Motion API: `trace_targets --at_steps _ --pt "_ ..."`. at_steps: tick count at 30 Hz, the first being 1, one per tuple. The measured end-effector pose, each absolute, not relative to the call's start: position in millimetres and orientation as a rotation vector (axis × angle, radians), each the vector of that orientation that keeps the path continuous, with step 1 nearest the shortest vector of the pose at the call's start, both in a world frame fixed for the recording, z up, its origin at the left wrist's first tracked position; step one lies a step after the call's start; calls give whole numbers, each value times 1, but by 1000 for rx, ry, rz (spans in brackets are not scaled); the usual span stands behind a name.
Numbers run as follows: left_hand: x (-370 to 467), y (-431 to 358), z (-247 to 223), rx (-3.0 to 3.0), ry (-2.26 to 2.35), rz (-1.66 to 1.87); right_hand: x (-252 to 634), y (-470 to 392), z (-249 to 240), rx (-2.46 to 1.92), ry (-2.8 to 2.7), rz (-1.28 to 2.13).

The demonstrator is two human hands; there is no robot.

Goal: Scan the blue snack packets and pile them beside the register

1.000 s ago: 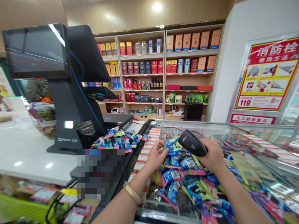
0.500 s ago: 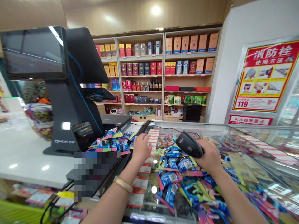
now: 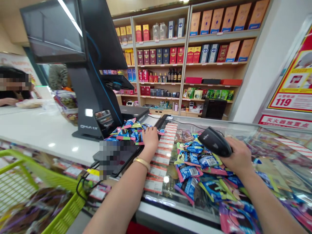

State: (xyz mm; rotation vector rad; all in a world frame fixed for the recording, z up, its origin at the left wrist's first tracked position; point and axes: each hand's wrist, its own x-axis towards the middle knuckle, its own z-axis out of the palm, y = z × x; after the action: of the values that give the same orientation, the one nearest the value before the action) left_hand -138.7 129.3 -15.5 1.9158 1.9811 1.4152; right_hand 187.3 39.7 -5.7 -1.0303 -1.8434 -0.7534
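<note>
My left hand (image 3: 150,140), with a gold bangle at the wrist, rests at the right edge of a pile of small blue, pink and green packets (image 3: 129,132) beside the monitor stand. Its fingers are bent over the packets; whether they grip one is hidden. My right hand (image 3: 237,156) is wrapped round a black handheld scanner (image 3: 214,142), whose head points up and left. Under the scanner, many more of these packets (image 3: 188,170) are spread over the glass counter (image 3: 161,203).
A large black monitor on a stand (image 3: 85,97) stands on the white counter (image 3: 31,123). A green basket (image 3: 69,208) with packages is at the lower left. A person (image 3: 14,86) is at the far left. Shelves (image 3: 161,42) of boxes and bottles stand behind.
The view has turned left and down, bringing the green basket and a person into sight. My left hand has moved onto the edge of the pile by the monitor. My right hand still holds the scanner.
</note>
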Motion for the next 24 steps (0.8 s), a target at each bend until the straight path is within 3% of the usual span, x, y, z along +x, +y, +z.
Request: trace_targets --at_steps 9,12,18,24 --pt "-139 128 -7 2043 2266 1088 190 39 -5 -994 -1838 -795" --pt "-138 125 -4 2030 2180 1264 189 38 -4 -987 -1834 -806" --pt "-127 124 4 1405 1333 1867 186 36 -2 -1005 -1847 -784" --pt "-124 115 18 539 656 1584 184 32 2 -959 -1850 -768"
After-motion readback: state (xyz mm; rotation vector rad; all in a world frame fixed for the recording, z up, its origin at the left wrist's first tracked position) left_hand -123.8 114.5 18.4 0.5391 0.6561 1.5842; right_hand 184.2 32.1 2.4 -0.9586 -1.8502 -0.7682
